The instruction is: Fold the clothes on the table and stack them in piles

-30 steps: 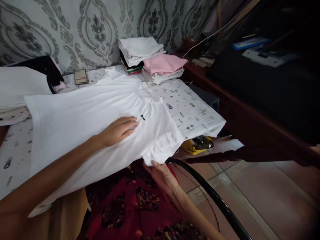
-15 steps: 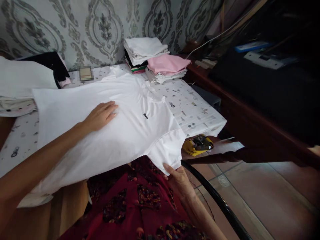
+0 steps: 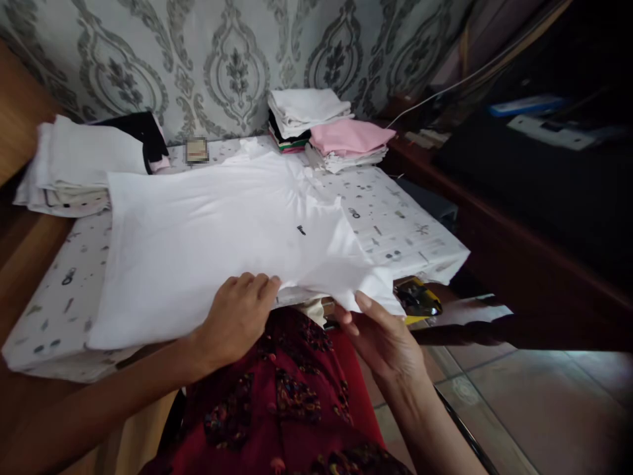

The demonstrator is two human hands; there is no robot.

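A white T-shirt (image 3: 212,231) with a small dark print on its chest lies spread across the patterned table cover. Its hem points left, its neckline right. My left hand (image 3: 242,316) is closed at the shirt's near side edge, fingers curled over the fabric. At the near sleeve, my right hand (image 3: 383,336) pinches the cloth between thumb and fingers, and the sleeve is lifted a little off the surface. The fingertips of my left hand are partly hidden by the cloth.
Folded clothes (image 3: 99,158) are stacked at the left. Two more piles, one topped with white cloth (image 3: 309,109) and one with pink cloth (image 3: 349,137), stand by the wall. A small box (image 3: 197,150) sits at the back. Dark wooden furniture (image 3: 514,244) borders the right.
My left hand has moved from lying flat on the shirt's middle to its near edge and closed there. My right hand has raised the sleeve. The view has shifted left.
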